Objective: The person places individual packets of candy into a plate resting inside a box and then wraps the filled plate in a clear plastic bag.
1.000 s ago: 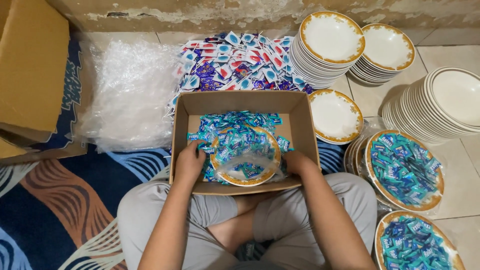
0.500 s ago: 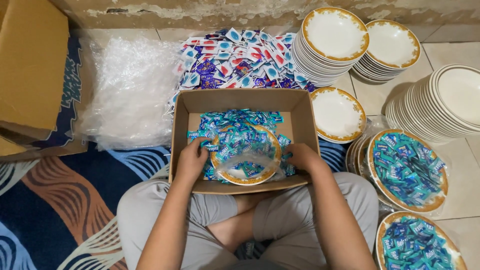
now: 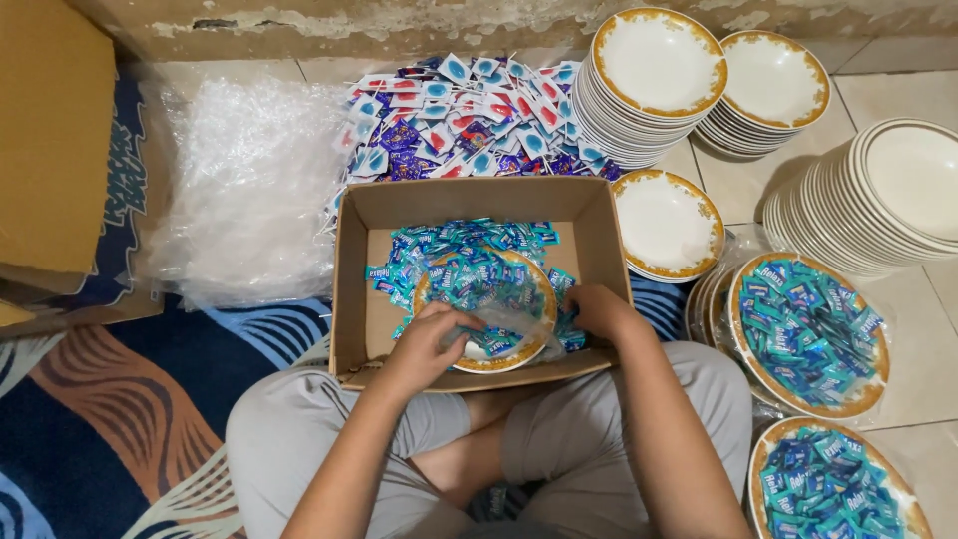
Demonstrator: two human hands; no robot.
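Note:
An open cardboard box (image 3: 354, 299) rests against my crossed legs, with loose blue sweets (image 3: 469, 240) on its bottom. Inside it sits a gold-rimmed white plate (image 3: 499, 361) heaped with the same blue sweets. My left hand (image 3: 427, 344) lies on the plate's near left side, its fingers pinched on a piece of clear plastic (image 3: 511, 324) that lies over the sweets. My right hand (image 3: 601, 311) is curled at the plate's right rim, with its fingertips hidden among the sweets.
Stacks of empty gold-rimmed plates (image 3: 654, 75) stand at the back right and right. Two filled plates wrapped in plastic (image 3: 803, 334) lie to my right. A heap of red and blue sachets (image 3: 459, 115) lies behind the box, clear plastic bags (image 3: 244, 180) lie at the left, and a larger carton (image 3: 50, 140) stands at the far left.
My left hand has moved from the plate's left rim onto its near side and closed on the clear plastic. The right hand stays at the right rim.

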